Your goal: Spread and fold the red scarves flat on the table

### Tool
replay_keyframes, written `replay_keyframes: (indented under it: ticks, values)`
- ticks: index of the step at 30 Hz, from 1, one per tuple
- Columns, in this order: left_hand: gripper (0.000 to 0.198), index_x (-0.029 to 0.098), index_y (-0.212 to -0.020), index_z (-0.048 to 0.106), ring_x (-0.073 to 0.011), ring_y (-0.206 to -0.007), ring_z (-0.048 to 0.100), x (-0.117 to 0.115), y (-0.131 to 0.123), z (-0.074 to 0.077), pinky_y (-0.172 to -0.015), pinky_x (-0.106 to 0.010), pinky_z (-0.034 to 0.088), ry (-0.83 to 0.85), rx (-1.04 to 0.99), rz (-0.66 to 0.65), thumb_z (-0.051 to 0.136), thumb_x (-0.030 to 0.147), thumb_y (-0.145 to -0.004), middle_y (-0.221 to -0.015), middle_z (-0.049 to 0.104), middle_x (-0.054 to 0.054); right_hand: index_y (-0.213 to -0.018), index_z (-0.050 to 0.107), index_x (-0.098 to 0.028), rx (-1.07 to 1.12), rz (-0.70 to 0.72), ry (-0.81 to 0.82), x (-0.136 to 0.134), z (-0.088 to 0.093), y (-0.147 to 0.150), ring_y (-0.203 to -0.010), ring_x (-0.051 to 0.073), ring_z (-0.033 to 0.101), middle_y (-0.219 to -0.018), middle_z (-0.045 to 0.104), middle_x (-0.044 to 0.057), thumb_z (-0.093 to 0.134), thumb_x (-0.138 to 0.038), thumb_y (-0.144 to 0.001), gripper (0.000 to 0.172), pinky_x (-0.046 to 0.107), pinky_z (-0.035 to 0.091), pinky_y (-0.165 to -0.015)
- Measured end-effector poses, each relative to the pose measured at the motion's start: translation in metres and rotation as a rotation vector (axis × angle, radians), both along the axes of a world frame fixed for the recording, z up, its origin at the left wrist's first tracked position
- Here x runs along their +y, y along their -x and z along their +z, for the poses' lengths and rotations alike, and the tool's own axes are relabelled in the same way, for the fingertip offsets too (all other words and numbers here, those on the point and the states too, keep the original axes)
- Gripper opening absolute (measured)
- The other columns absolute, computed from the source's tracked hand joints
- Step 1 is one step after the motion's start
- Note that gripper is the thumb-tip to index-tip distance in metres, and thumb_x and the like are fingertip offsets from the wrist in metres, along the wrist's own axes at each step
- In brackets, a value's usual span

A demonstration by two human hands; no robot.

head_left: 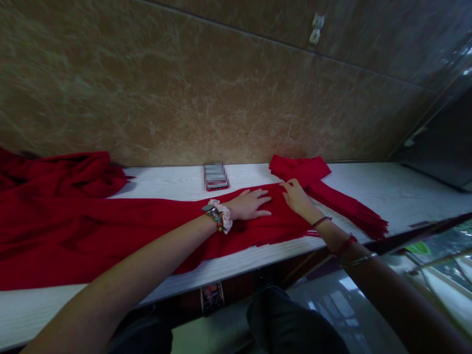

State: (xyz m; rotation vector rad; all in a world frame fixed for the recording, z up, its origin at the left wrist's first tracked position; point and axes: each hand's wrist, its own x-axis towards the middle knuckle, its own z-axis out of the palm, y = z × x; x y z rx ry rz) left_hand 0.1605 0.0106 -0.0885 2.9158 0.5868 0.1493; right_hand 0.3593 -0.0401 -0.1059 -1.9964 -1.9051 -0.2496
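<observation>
A long red scarf [110, 221] lies spread across a white wooden table [387, 189]. My left hand [250, 204] rests flat on it with fingers stretched out, a scrunchie and beaded bracelets at the wrist. My right hand [297, 196] lies on the cloth just to the right, fingers curled at the scarf's far edge. Whether it pinches the cloth cannot be seen. A second folded red scarf [320, 184] with a fringed end lies beyond my right hand.
A phone [216, 176] lies on the table by the marbled brown wall [206, 88]. More red cloth is bunched at the far left [66, 172]. My knees and a glossy floor [332, 300] show below the table's front edge.
</observation>
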Motion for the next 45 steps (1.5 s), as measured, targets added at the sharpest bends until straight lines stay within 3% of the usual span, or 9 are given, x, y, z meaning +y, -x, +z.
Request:
replay_keyframes:
  ticks: [3,8,13,16,23,30,38,42,45]
  values:
    - [0.057,0.016,-0.137,0.037,-0.0271,-0.137,0.021,-0.01,0.003,0.0,-0.108,-0.047,0.021,0.039,0.098,0.009,0.037,0.05,-0.091,-0.148,0.026,-0.014,-0.118,0.057,-0.007,-0.086,0.061,-0.007,-0.007,-0.004,0.004,-0.117,0.028,0.047,-0.127,0.05,0.021,0.039,-0.014,-0.084,0.039,0.043,0.04,-0.1]
    - [0.045,0.016,-0.125,0.053,-0.0196,-0.128,0.04,-0.018,0.014,0.009,-0.106,-0.03,0.028,0.064,-0.017,-0.11,0.042,0.044,-0.091,-0.137,0.045,-0.012,-0.126,0.05,-0.001,-0.135,0.152,0.031,-0.017,0.0,0.005,-0.13,0.028,0.036,-0.134,0.046,0.022,0.035,-0.021,-0.088,0.046,0.044,0.034,-0.106]
    - [0.056,0.024,-0.132,0.042,-0.0289,-0.135,0.024,-0.036,0.036,0.008,-0.106,-0.048,0.025,0.089,0.121,-0.101,0.053,0.049,-0.084,-0.147,0.029,-0.012,-0.133,0.043,-0.003,-0.139,0.239,0.19,-0.037,-0.008,0.004,-0.133,0.027,0.031,-0.14,0.04,0.022,0.033,-0.029,-0.091,0.05,0.045,0.032,-0.106]
    - [0.037,0.02,-0.12,0.051,-0.0233,-0.128,0.037,-0.044,0.047,0.009,-0.103,-0.037,0.033,0.048,0.036,-0.082,0.053,0.036,-0.086,-0.142,0.036,-0.011,-0.135,0.041,-0.008,-0.16,0.191,0.232,-0.042,-0.008,0.006,-0.134,0.028,0.028,-0.143,0.036,0.021,0.033,-0.03,-0.092,0.049,0.051,0.035,-0.102]
    - [0.044,0.016,-0.125,0.046,-0.018,-0.103,0.055,-0.055,0.066,0.015,-0.087,-0.026,0.044,-0.002,0.048,-0.001,0.056,0.026,-0.084,-0.12,0.053,-0.01,-0.135,0.041,-0.012,-0.179,0.136,0.149,-0.016,0.023,0.038,-0.134,0.028,0.03,-0.143,0.037,0.017,0.036,-0.034,-0.092,0.049,0.05,0.03,-0.105]
    - [0.048,0.018,-0.12,0.053,-0.0227,-0.102,0.056,-0.068,0.102,0.014,-0.08,-0.029,0.045,-0.122,0.136,0.013,0.05,0.05,-0.084,-0.118,0.056,-0.011,-0.139,0.035,-0.016,-0.117,0.146,0.288,-0.005,0.001,0.058,-0.135,0.028,0.027,-0.147,0.031,0.015,0.03,-0.036,-0.093,0.05,0.056,0.025,-0.105]
    - [0.039,0.02,-0.12,0.055,-0.0266,-0.111,0.049,-0.059,0.141,0.008,-0.096,-0.044,0.032,-0.326,0.184,0.237,0.051,0.02,-0.081,-0.119,0.056,-0.01,-0.139,0.034,-0.016,-0.085,0.117,0.312,0.019,0.001,0.041,-0.135,0.028,0.026,-0.147,0.029,0.015,0.03,-0.034,-0.093,0.05,0.058,0.022,-0.106]
    - [0.053,0.023,-0.131,0.045,-0.0289,-0.123,0.039,-0.058,0.163,0.006,-0.101,-0.047,0.029,-0.231,0.138,0.323,0.056,0.035,-0.081,-0.136,0.043,-0.011,-0.139,0.035,-0.013,-0.072,0.125,0.299,0.025,0.001,0.033,-0.136,0.028,0.025,-0.147,0.029,0.015,0.03,-0.032,-0.093,0.05,0.056,0.02,-0.107]
    - [0.058,0.022,-0.137,0.036,-0.0264,-0.128,0.035,-0.057,0.187,0.005,-0.102,-0.042,0.032,-0.112,0.05,0.347,0.045,0.048,-0.087,-0.142,0.035,-0.012,-0.135,0.042,-0.013,-0.042,0.142,0.196,0.021,0.002,0.039,-0.135,0.03,0.026,-0.146,0.031,0.017,0.035,-0.032,-0.091,0.048,0.059,0.022,-0.105]
